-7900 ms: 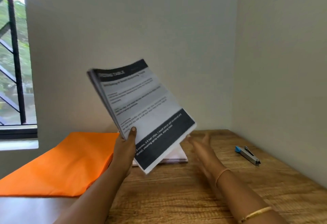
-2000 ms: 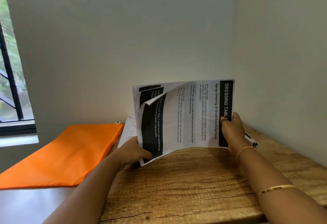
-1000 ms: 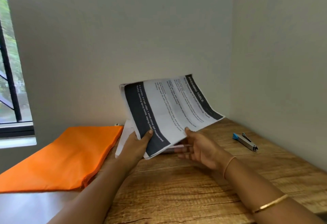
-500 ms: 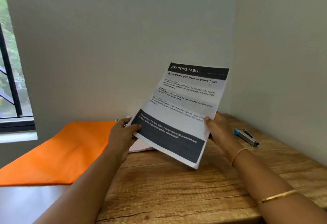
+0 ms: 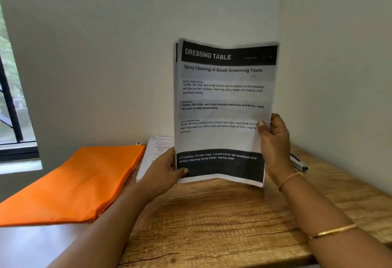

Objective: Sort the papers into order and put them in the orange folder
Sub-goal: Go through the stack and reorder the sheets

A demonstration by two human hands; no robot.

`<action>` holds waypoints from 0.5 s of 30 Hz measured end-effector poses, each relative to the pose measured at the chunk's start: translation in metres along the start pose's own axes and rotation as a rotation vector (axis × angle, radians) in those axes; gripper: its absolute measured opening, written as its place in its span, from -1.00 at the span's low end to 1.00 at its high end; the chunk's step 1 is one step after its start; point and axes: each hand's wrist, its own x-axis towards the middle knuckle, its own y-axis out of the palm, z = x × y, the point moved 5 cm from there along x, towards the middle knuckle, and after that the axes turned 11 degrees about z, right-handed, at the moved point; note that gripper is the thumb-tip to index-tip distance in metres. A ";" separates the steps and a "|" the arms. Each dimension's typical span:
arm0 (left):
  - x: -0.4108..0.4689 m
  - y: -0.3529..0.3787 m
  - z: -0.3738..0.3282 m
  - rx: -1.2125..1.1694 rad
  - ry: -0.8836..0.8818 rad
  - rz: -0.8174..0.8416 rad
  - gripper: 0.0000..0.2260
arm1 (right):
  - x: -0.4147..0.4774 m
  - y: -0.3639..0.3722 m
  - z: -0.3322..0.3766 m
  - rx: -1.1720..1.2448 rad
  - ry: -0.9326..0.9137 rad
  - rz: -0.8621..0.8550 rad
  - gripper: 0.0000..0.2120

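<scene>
Stapler [image 5: 299, 163] partly behind right hand [image 5: 275, 140]

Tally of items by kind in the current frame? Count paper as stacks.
Paper stacks: 2 (held stack, stack on the table)
Orange folder: 1
Stapler: 1
Total: 4

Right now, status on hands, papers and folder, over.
Left hand and right hand both grip the sheaf of papers, held upright. Orange folder lies flat at left. Loose sheets lie between folder and hands.
</scene>
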 end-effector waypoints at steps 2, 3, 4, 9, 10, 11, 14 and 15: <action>0.002 0.003 0.005 0.070 -0.039 0.062 -0.59 | 0.001 0.002 -0.007 -0.056 0.059 0.033 -0.90; 0.003 0.005 0.007 0.083 -0.061 0.086 -0.59 | 0.001 0.003 -0.011 -0.077 0.079 0.047 -0.89; 0.003 0.005 0.009 0.084 -0.079 0.101 -0.59 | 0.001 0.004 -0.014 -0.093 0.093 0.054 -0.88; 0.004 0.005 0.013 0.065 -0.094 0.132 -0.61 | 0.001 0.007 -0.024 -0.174 0.149 0.116 -0.87; 0.004 0.005 0.013 0.046 -0.092 0.135 -0.61 | 0.001 0.007 -0.026 -0.193 0.165 0.130 -0.87; 0.003 0.004 0.013 0.020 -0.089 0.142 -0.62 | 0.001 0.008 -0.028 -0.215 0.179 0.141 -0.87; 0.000 0.007 0.011 -0.112 -0.069 0.231 -0.65 | 0.001 0.008 -0.030 -0.257 0.204 0.142 -0.86; -0.002 0.011 0.010 -0.185 -0.069 0.286 -0.66 | 0.001 0.007 -0.031 -0.260 0.209 0.125 -0.85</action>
